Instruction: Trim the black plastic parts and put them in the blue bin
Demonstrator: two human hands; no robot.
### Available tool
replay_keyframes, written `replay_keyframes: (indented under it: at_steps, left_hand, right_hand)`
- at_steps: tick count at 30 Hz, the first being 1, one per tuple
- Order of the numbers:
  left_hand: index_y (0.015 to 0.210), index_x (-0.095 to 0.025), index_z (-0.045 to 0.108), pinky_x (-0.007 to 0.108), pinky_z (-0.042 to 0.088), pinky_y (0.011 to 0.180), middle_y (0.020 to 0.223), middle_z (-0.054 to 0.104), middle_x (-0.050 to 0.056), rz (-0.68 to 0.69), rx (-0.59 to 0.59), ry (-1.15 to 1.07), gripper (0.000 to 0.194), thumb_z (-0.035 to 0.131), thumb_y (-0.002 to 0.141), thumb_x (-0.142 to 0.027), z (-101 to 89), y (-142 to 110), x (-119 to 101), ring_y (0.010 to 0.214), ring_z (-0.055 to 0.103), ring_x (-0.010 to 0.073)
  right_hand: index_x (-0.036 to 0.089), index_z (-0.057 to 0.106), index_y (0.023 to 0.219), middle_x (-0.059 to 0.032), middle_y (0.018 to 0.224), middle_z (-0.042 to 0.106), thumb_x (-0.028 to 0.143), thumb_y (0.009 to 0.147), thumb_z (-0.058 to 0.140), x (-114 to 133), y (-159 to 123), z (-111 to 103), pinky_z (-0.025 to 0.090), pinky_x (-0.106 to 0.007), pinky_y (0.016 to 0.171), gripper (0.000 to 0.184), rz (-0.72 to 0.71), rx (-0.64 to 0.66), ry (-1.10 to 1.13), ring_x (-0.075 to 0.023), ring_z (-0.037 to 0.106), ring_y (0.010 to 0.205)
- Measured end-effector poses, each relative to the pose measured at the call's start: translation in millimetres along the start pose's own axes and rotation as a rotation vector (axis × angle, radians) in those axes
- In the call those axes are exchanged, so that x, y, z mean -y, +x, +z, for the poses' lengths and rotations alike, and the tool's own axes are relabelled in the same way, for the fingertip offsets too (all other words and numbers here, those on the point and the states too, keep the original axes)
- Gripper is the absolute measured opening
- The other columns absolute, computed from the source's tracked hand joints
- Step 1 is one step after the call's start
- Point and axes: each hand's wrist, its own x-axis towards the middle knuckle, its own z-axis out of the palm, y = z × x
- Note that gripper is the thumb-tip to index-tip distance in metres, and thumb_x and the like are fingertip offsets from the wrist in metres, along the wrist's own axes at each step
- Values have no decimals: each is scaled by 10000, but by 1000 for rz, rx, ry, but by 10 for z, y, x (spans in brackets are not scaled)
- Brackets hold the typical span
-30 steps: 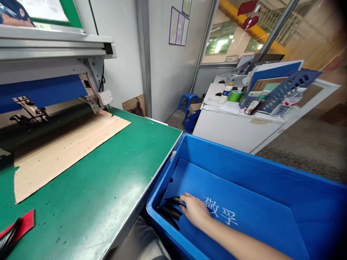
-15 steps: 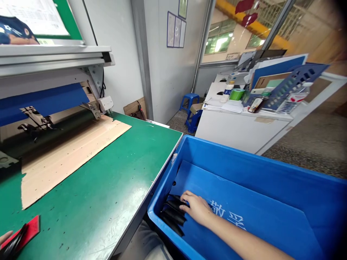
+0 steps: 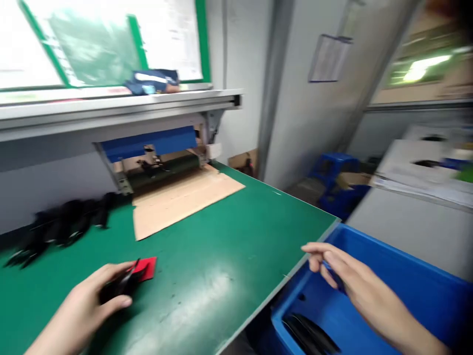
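Observation:
My left hand (image 3: 90, 301) is curled over the green table, its thumb and fingers around a dark black piece (image 3: 125, 283) that is blurred. This piece partly covers a red flat pad (image 3: 148, 268) on the table. Above the edge between table and blue bin, my right hand (image 3: 354, 278) has its index finger stretched out. A small dark blue thing (image 3: 334, 278) shows in its curled fingers; its kind is unclear. Several long black pieces (image 3: 308, 333) lie side by side in the left part of the blue bin (image 3: 399, 251).
A pile of black pieces (image 3: 70, 222) lies at the back left of the green table (image 3: 207, 241). Cardboard (image 3: 185, 199) lies before a machine with a blue cover (image 3: 168, 143). A shelf (image 3: 121, 108) runs above. Blue stools (image 3: 332, 165) and a white desk (image 3: 410, 217) stand beyond.
The view has swung left. My right hand has risen from the black pieces in the bin to above its table-side edge. My left hand has come fully into view.

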Motion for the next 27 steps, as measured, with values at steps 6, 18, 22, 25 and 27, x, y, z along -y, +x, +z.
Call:
replay_keyframes:
  at_steps: [6, 18, 22, 25, 27]
  left_hand:
    - [1101, -211, 632, 353, 471, 895, 1053, 674, 67, -74, 77, -673, 539, 840, 611, -295, -159, -173, -42, 1034, 608, 272]
    - [1046, -281, 467, 271, 447, 844, 1081, 629, 26, 125, -278, -1290, 627, 865, 579, -413, -333, -363, 246, 936, 586, 161]
    - [1010, -289, 452, 314, 457, 863, 1088, 632, 15, 84, -206, -1327, 614, 876, 573, -374, -307, -399, 186, 964, 606, 193]
    - [984, -285, 475, 337, 488, 852, 1089, 635, 6, 65, -185, -1301, 597, 886, 553, -333, -277, -407, 164, 979, 626, 223]
    - [965, -276, 503, 312, 504, 832, 1060, 648, -3, 58, -190, -1299, 576, 892, 542, -304, -262, -410, 154, 957, 641, 211]
  right_hand:
    - [337, 551, 1246, -54, 979, 607, 748, 786, 583, 1199, 425, 1449, 497, -331, 660, 618, -441, 532, -20, -253, 559, 787]
    - [251, 530, 1030, -43, 896, 533, 744, 905, 310, 2022, 597, 3112, 407, -339, 660, 554, -862, 703, -179, -240, 493, 768]
    - [236, 526, 986, -38, 811, 520, 721, 931, 219, 1957, 534, 3103, 387, -310, 598, 577, -875, 704, -111, -216, 486, 693]
    - [228, 532, 993, -42, 791, 530, 692, 951, 207, 1920, 507, 3085, 378, -310, 581, 568, -929, 637, -140, -212, 486, 670]
    - [233, 538, 1008, -41, 801, 545, 692, 952, 205, 1891, 507, 3078, 368, -316, 584, 570, -959, 606, -185, -217, 489, 677]
